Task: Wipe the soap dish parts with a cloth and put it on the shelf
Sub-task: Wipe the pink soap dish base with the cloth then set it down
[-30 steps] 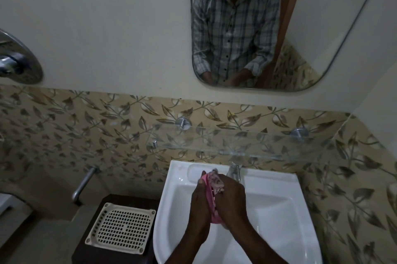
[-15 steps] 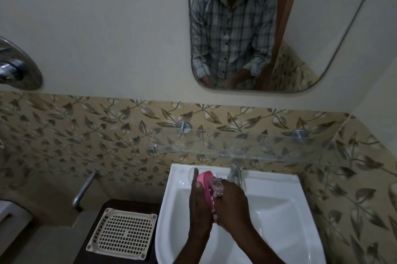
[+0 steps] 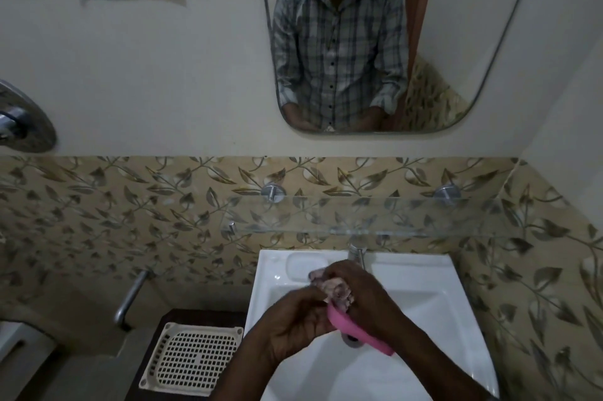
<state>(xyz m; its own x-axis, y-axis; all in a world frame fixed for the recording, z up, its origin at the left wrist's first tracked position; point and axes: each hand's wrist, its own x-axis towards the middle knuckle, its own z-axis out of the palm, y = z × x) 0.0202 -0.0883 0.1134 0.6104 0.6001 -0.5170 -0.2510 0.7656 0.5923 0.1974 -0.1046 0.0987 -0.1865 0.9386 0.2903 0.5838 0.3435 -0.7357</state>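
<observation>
Over the sink [image 3: 424, 273], the left hand [image 3: 293, 319] grips the pink soap dish [image 3: 352, 327] while the right hand [image 3: 365, 293] closes around a crumpled cloth [image 3: 336, 291] (pressed against the dish's upper end).

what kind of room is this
Almost certainly a bathroom: a white wash basin with a tap sits below a glass shelf and a wall mirror, against leaf-patterned tiles.
</observation>
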